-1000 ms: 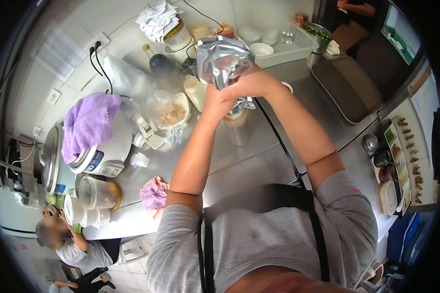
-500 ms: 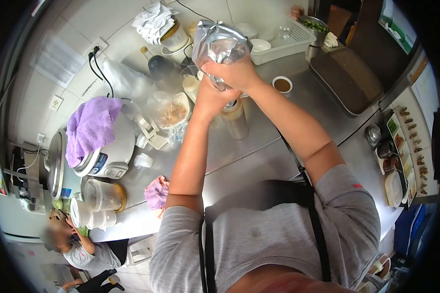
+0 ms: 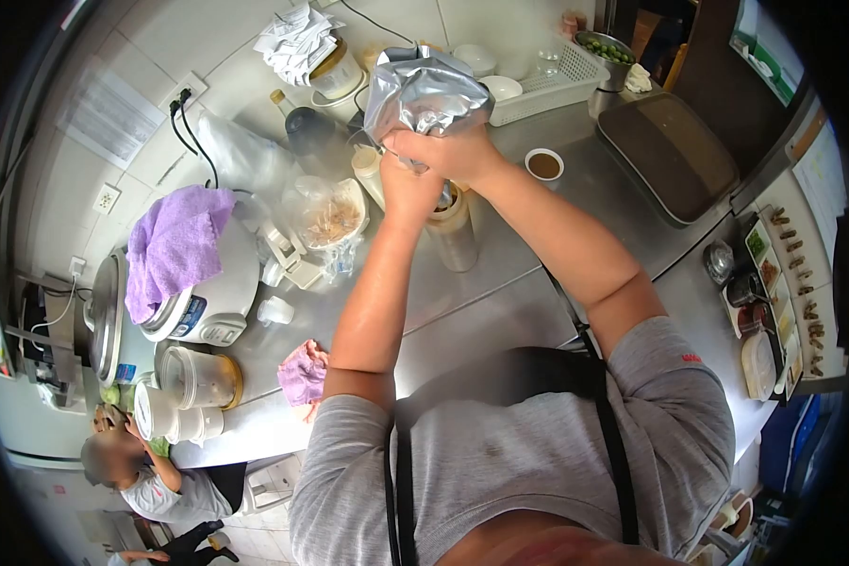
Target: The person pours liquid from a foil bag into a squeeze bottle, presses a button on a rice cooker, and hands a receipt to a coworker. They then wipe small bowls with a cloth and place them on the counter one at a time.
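Above the steel counter, my left hand (image 3: pixel 411 193) and my right hand (image 3: pixel 457 154) are both closed around a silver foil bag (image 3: pixel 429 87). The right hand wraps the bag's middle, while the left grips lower down, close beside it. The bag's crumpled upper part bulges above my fingers. Its lower end points down at the mouth of an upright clear bottle (image 3: pixel 456 243) with brown residue at its rim. Whether the bag touches the bottle is hard to see. Left of my hands stands a pale squeeze bottle (image 3: pixel 368 172).
A small cup of brown sauce (image 3: pixel 544 165) stands right of the bottle, with a dark tray (image 3: pixel 670 156) farther right. Leftward are a bagged bowl (image 3: pixel 335 215), a rice cooker (image 3: pixel 219 307) under a purple towel (image 3: pixel 179 247), and tubs (image 3: pixel 193 377). Another person (image 3: pixel 165 472) is at lower left.
My left hand has moved up slightly along the bag, toward my right hand. The bag's top has shifted and bulges more, and the clear bottle's mouth shows more.
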The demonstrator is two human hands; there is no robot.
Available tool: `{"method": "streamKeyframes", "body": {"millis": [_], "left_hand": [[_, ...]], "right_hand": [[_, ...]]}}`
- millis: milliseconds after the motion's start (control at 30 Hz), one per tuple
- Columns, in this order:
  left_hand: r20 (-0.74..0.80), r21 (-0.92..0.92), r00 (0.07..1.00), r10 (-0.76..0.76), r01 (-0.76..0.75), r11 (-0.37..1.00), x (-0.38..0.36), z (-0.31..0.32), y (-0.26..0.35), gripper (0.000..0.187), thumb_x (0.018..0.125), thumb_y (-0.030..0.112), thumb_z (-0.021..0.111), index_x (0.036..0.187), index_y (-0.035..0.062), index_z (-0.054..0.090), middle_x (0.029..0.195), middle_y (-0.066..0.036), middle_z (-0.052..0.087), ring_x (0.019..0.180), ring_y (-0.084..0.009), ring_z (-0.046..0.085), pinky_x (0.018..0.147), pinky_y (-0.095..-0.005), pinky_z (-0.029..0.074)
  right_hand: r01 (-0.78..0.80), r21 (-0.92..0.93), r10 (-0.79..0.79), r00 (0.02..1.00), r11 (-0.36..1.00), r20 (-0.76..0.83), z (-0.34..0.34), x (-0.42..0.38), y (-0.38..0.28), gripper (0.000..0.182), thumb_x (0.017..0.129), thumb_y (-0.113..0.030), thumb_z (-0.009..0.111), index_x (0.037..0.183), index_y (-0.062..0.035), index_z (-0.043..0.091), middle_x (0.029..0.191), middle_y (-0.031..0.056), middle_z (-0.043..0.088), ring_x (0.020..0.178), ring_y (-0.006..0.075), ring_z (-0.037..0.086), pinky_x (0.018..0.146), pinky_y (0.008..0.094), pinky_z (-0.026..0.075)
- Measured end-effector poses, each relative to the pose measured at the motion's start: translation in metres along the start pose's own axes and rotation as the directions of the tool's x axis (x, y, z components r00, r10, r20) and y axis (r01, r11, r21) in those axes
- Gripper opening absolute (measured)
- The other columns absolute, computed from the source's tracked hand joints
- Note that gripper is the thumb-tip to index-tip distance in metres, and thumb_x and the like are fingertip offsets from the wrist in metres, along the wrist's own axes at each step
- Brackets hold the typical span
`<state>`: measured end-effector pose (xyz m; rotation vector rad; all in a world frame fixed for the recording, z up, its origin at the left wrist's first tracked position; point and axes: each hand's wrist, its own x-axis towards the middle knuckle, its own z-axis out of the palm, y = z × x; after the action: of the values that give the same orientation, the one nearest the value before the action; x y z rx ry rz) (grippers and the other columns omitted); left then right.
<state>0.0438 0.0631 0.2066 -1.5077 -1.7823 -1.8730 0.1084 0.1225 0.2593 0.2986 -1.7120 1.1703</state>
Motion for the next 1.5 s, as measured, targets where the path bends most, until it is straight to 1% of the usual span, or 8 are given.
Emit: {"method": "streamKeyframes", "body": {"millis": [167,267,300,400,533,767,967,1500], "left_hand": [[-0.052,0.135,0.992,0.118,-0.11,0.985,-0.001,0.004,0.003,0.019,0.066,0.01,0.06,0.081,0.0003,0.055,0.077,-0.011,0.058,0.068,-0.0212,0.056,0.058,-0.0299,0.043],[-0.037,0.096,0.996,0.086,-0.082,0.992,-0.006,0.004,-0.011,0.018,0.064,0.009,0.06,0.078,-0.001,0.055,0.076,-0.013,0.058,0.068,-0.0255,0.056,0.059,-0.0316,0.044],[-0.049,0.076,0.993,0.103,-0.099,0.992,-0.005,0.004,-0.01,0.018,0.064,0.008,0.06,0.078,-0.0012,0.055,0.076,-0.013,0.058,0.068,-0.0259,0.057,0.06,-0.0319,0.044],[-0.076,0.036,0.988,0.135,-0.133,0.991,-0.002,0.002,-0.003,0.018,0.065,0.005,0.058,0.081,-0.0013,0.055,0.078,-0.011,0.058,0.07,-0.0243,0.056,0.063,-0.0315,0.043],[-0.109,0.062,0.986,0.124,-0.118,0.991,0.0,0.004,-0.004,0.015,0.07,0.002,0.055,0.084,-0.0011,0.055,0.08,-0.009,0.057,0.072,-0.0189,0.053,0.065,-0.029,0.041],[-0.162,-0.075,0.986,0.037,-0.049,0.996,0.001,0.007,-0.002,0.013,0.071,0.001,0.053,0.083,-0.0023,0.055,0.079,-0.008,0.057,0.07,-0.0184,0.053,0.065,-0.0289,0.041],[-0.17,0.013,0.979,0.115,-0.115,0.993,-0.001,0.009,-0.008,0.015,0.071,0.001,0.052,0.086,-0.0037,0.054,0.08,-0.009,0.056,0.073,-0.0197,0.053,0.068,-0.0302,0.041],[-0.171,-0.089,0.985,0.016,-0.032,0.996,-0.005,0.009,-0.008,0.015,0.072,0.0,0.05,0.086,-0.0038,0.054,0.08,-0.009,0.056,0.072,-0.0183,0.051,0.066,-0.0293,0.04]], "right_hand": [[-0.276,0.176,0.264,0.961,0.945,0.084,-0.003,-0.011,0.003,0.025,0.061,-0.016,0.063,0.083,-0.0029,0.058,0.083,0.0053,0.059,0.077,0.0138,0.053,0.069,0.0264,0.042],[-0.196,-0.032,0.199,0.962,0.98,0.187,-0.016,-0.014,-0.003,0.039,0.061,-0.021,0.066,0.093,-0.0014,0.055,0.09,0.0088,0.057,0.084,0.0151,0.052,0.073,0.0258,0.042],[-0.296,0.129,0.261,0.936,0.946,0.234,-0.023,-0.017,-0.004,0.056,0.061,-0.028,0.068,0.104,0.0003,0.049,0.097,0.0132,0.054,0.091,0.0182,0.05,0.078,0.028,0.04],[-0.276,-0.148,0.313,0.86,0.95,0.403,-0.059,-0.013,0.025,0.048,0.059,-0.024,0.07,0.098,-0.0019,0.053,0.094,0.0063,0.055,0.087,0.0153,0.051,0.076,0.0294,0.04],[-0.524,-0.467,0.701,0.499,0.712,0.509,-0.057,-0.01,-0.001,0.048,0.054,-0.022,0.071,0.094,-0.0011,0.057,0.09,0.0115,0.058,0.089,0.016,0.051,0.078,0.0288,0.038],[-0.479,-0.412,0.631,0.6,0.776,0.491,-0.048,-0.016,0.02,0.029,0.056,-0.021,0.066,0.07,0.0014,0.055,0.061,0.0083,0.055,0.052,0.0132,0.052,0.049,0.0255,0.04],[-0.359,-0.541,0.619,0.65,0.761,0.441,-0.044,-0.027,0.029,0.033,0.058,-0.02,0.064,0.082,0.0004,0.056,0.077,0.0167,0.058,0.071,0.0272,0.056,0.064,0.0321,0.042],[-0.186,-0.51,0.445,0.773,0.84,0.452,-0.037,-0.04,0.047,0.026,0.066,-0.013,0.056,0.086,0.0022,0.05,0.08,0.0202,0.057,0.076,0.0337,0.054,0.068,0.0374,0.042]]}}
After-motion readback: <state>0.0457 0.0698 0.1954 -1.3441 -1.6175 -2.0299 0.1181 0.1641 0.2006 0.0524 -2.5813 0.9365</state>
